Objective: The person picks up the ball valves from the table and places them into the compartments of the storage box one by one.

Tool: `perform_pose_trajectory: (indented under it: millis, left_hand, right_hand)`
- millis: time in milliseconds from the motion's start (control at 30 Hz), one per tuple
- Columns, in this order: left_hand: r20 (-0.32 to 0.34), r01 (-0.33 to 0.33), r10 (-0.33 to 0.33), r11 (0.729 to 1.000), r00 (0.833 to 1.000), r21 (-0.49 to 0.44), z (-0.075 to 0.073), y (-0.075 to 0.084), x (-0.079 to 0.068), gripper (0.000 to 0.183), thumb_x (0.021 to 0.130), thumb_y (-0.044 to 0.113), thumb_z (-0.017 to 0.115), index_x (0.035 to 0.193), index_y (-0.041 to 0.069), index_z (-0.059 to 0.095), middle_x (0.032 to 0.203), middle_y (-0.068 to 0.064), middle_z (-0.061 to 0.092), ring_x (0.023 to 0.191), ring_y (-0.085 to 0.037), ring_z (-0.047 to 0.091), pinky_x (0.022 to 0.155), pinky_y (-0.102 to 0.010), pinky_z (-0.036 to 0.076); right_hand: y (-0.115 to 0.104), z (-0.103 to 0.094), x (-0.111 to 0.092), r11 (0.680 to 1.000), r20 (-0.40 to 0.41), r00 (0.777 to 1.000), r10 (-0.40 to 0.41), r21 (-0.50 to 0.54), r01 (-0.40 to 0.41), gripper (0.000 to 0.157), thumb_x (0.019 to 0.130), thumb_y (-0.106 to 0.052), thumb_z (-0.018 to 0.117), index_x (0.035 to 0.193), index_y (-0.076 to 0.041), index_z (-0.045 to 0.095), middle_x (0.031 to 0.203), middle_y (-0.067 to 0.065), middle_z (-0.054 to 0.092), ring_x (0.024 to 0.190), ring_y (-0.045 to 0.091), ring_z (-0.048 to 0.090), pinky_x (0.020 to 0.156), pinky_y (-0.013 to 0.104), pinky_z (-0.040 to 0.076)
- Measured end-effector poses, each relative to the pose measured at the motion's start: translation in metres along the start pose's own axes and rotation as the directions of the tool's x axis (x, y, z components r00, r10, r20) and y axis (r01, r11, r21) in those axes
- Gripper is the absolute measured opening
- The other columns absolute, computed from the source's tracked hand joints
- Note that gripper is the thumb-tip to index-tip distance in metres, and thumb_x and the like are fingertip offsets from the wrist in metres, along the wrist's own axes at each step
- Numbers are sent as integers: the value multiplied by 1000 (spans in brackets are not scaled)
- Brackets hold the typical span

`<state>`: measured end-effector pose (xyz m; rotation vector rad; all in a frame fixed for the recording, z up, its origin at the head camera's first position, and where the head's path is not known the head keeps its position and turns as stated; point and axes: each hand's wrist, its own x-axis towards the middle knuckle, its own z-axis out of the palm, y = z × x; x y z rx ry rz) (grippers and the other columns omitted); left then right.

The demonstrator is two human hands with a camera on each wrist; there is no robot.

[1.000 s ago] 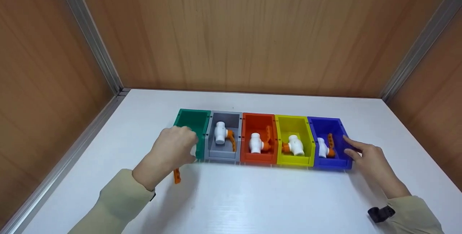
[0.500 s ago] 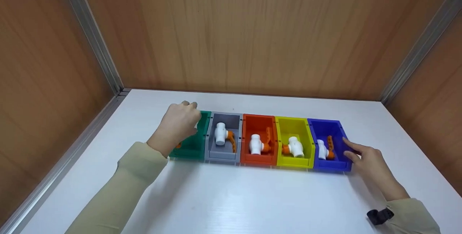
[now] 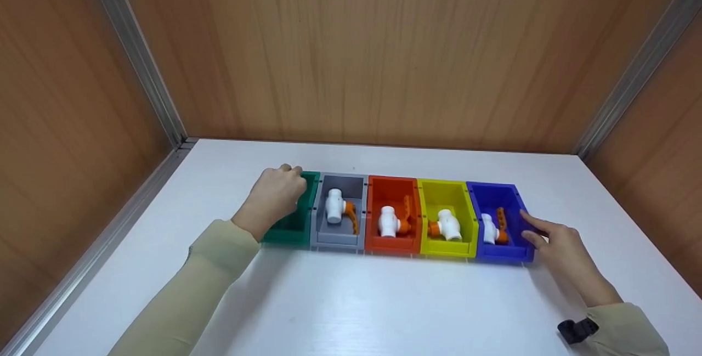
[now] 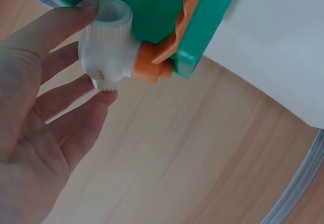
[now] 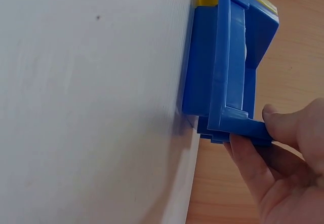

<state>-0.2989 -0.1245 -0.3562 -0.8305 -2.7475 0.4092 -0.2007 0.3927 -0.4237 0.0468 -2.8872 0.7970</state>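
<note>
My left hand point(image 3: 274, 197) is over the green bin point(image 3: 290, 231) at the left end of a joined row. It grips a white ball valve point(image 4: 106, 54) by its two pipe ends, thumb on one and fingertips at the other. The valve's orange lever handle point(image 4: 185, 16) overlaps the bin's side wall in the left wrist view; in the head view the hand hides the valve. At the row's right end, my right hand point(image 3: 562, 249) pinches the side wall of the blue bin point(image 5: 202, 67) between thumb and fingers.
Between the two end bins are grey point(image 3: 338, 239), red point(image 3: 392, 245) and yellow point(image 3: 447, 247) bins. Each holds a similar white-and-orange valve point(image 3: 334, 206), as does the blue one. The row stands on a white table point(image 3: 351, 301), with wooden panels point(image 3: 378, 54) behind and beside it.
My left hand has carried the ball valve from the front of the green bin forward over it, then settled slightly lower. The right hand keeps its hold on the blue bin.
</note>
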Motion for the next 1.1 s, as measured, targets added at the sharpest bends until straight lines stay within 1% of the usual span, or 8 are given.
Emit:
perform_pose_trajectory:
  millis: [100, 200, 300, 467, 700, 800, 933, 1100]
  left_hand:
    - [1, 6, -6, 999, 1000, -41, 7, -1, 0, 13, 86, 14, 77, 93, 3, 78, 96, -14, 70, 83, -27, 66, 70, -43, 59]
    - [22, 16, -14, 995, 1000, -98, 14, -2, 0, 15, 86, 15, 78, 96, 4, 78, 100, -13, 70, 85, -27, 66, 75, -44, 58]
    - [37, 17, -12, 987, 999, -157, 21, -4, 0, 22, 88, 14, 77, 108, 6, 77, 114, -15, 69, 98, -30, 66, 82, -47, 56]
    - [13, -3, 6, 967, 1000, -255, 35, -5, 0, 29, 90, 10, 73, 119, 5, 73, 133, -16, 62, 120, -35, 59, 95, -50, 49]
    - [6, 18, -17, 934, 1000, -356, 52, -6, 0, 38, 87, 6, 76, 125, 3, 69, 129, -14, 64, 122, -33, 58, 102, -49, 44]
    - [-8, 39, -45, 930, 999, -366, 53, -5, -1, 44, 85, 6, 78, 128, 4, 67, 131, -13, 63, 125, -33, 56, 104, -49, 42]
    - [-30, 74, -92, 923, 995, -377, 51, -3, -5, 52, 86, 13, 79, 134, 5, 62, 140, -14, 57, 132, -32, 49, 110, -51, 35]
    - [-73, 140, -189, 892, 979, -430, 44, 3, -16, 53, 88, 18, 78, 136, 5, 61, 141, -14, 56, 134, -32, 47, 112, -53, 30]
  right_hand:
    - [0, -1, 0, 1000, -2, 1000, -3, 0, 3, 48, 100, -15, 61, 145, -3, 48, 137, 37, 45, 125, 57, 44, 98, 63, 40]
    - [1, -1, -1, 1000, -9, 1000, -19, -4, 19, 48, 100, -14, 61, 145, -3, 48, 136, 37, 46, 125, 56, 44, 97, 64, 40]
    - [2, -1, -1, 999, -22, 999, -39, -7, 39, 48, 100, -13, 62, 144, -1, 49, 135, 36, 48, 124, 56, 46, 96, 63, 41]
    - [1, 0, -1, 999, -26, 999, -42, -3, 42, 47, 100, -13, 62, 144, -1, 49, 135, 36, 48, 123, 56, 46, 96, 63, 41]
    - [1, 1, -1, 1000, -11, 1000, -22, 4, 22, 48, 101, -15, 61, 145, -2, 48, 137, 36, 46, 125, 56, 44, 97, 64, 40]
    - [2, 0, 0, 1000, -17, 1000, -26, 10, 26, 47, 101, -14, 61, 145, -2, 48, 137, 36, 46, 125, 56, 44, 97, 64, 40]
    - [4, -2, -1, 1000, -20, 1000, -21, 12, 21, 47, 101, -14, 60, 145, -3, 48, 137, 36, 46, 125, 56, 44, 98, 64, 39]
    - [1, -1, -4, 1000, -21, 999, -26, -12, 26, 47, 101, -14, 59, 145, -1, 48, 140, 35, 46, 126, 56, 44, 97, 63, 41]
